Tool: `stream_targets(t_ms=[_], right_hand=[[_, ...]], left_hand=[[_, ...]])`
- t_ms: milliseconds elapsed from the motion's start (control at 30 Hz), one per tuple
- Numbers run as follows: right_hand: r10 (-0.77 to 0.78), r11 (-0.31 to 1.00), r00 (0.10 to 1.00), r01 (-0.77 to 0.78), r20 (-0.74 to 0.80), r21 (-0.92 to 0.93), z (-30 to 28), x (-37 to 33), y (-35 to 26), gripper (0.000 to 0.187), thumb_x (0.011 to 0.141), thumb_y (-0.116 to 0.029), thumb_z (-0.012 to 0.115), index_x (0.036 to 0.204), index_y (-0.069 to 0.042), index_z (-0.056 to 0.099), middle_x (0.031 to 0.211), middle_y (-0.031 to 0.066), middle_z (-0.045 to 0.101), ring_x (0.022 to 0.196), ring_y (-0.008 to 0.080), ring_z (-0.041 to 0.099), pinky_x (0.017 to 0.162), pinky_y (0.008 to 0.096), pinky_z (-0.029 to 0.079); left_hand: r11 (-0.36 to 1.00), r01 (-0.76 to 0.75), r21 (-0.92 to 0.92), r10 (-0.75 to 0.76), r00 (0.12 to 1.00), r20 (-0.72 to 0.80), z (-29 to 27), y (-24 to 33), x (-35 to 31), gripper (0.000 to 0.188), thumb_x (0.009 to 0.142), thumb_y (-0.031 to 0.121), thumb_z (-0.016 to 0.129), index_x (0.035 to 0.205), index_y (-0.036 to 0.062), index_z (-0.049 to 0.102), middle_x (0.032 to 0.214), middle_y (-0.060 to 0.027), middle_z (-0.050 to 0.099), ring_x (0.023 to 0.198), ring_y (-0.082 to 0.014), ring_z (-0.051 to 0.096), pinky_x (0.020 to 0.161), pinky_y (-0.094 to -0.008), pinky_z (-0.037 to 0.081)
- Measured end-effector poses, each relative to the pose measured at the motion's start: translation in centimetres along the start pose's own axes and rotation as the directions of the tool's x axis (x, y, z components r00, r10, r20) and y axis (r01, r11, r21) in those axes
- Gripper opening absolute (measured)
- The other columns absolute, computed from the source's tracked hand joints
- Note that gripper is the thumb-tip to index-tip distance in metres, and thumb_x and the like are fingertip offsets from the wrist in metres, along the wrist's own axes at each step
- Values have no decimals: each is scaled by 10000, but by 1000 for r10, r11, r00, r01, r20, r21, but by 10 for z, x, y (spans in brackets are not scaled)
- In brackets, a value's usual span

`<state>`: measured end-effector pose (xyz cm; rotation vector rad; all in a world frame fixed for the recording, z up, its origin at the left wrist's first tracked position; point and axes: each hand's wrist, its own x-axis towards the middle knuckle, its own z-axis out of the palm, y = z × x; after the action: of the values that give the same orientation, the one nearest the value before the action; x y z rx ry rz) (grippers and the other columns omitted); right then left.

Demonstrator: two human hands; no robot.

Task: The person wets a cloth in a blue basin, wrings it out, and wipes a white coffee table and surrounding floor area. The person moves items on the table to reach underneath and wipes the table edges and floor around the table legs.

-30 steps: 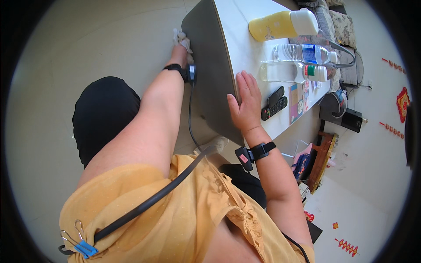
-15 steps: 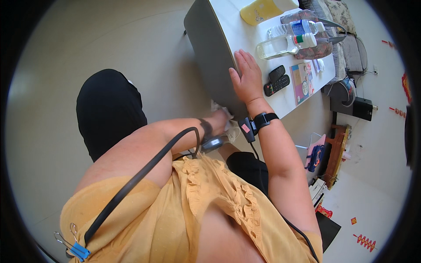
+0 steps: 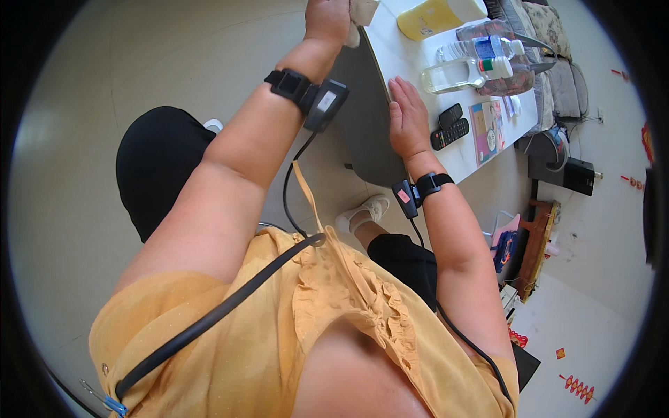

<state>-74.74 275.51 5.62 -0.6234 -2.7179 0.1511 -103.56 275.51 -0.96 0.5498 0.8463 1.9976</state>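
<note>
A white table (image 3: 408,56) carries a yellow jug (image 3: 435,15), black remotes (image 3: 449,125) and a blue-labelled clear bottle (image 3: 481,49).

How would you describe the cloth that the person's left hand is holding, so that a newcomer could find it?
Start at the white table and follow its near edge to the top of the picture. There the left hand grips a pale cloth, the only soft, crumpled thing beside the hard bottles.

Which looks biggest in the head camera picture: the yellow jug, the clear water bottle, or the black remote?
1. Yellow jug, though the picture's top edge cuts part of it off.
2. Clear water bottle, nearly as long, so the top two are close.
3. Black remote, clearly smallest.
All lie on the white table.
</note>
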Motion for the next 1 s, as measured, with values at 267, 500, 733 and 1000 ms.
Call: stream_targets(t_ms=[267, 500, 733, 1000], right_hand=[[-21, 1000, 1000, 21, 9, 4, 5, -4, 7, 441, 980, -175, 485, 1391, -33, 562, 1448, 185, 554, 1346, 413, 484, 1147, 480, 369], [-44, 999, 998, 44, 55, -3, 0, -1, 3, 497, 1024, -287, 403, 1426, -26, 531, 1462, 208, 533, 1359, 430, 464, 1158, 493, 350], [-26, 1000, 995, 27, 99, -6, -5, 1, -2, 549, 1028, -378, 438, 1434, -17, 515, 1464, 232, 516, 1353, 445, 459, 1157, 506, 343], [17, 999, 989, -10, 146, -50, -8, 3, -9, 659, 1014, -518, 456, 1460, -34, 492, 1491, 219, 483, 1366, 452, 439, 1147, 515, 341]], left_hand=[[736, 16, 676, 306, 884, -353, 108, -101, -146, 393, 943, 237, 567, 1245, -10, 520, 1221, -301, 547, 1155, -501, 499, 1010, -568, 396], [680, 98, 727, -109, 994, -33, 101, -112, -250, 390, 926, 197, 592, 1267, 14, 542, 1217, -282, 589, 1117, -457, 561, 969, -520, 458], [710, 687, 158, -533, 670, -517, 43, -124, -219, 370, 917, 142, 568, 1257, -4, 576, 1167, -202, 692, 1097, -334, 683, 912, -434, 541], [866, -67, 496, 288, 877, -384, 46, -30, -17, 618, 888, 197, 633, 1451, 14, 454, 1351, -245, 591, 1245, -368, 578, 1042, -398, 457]])
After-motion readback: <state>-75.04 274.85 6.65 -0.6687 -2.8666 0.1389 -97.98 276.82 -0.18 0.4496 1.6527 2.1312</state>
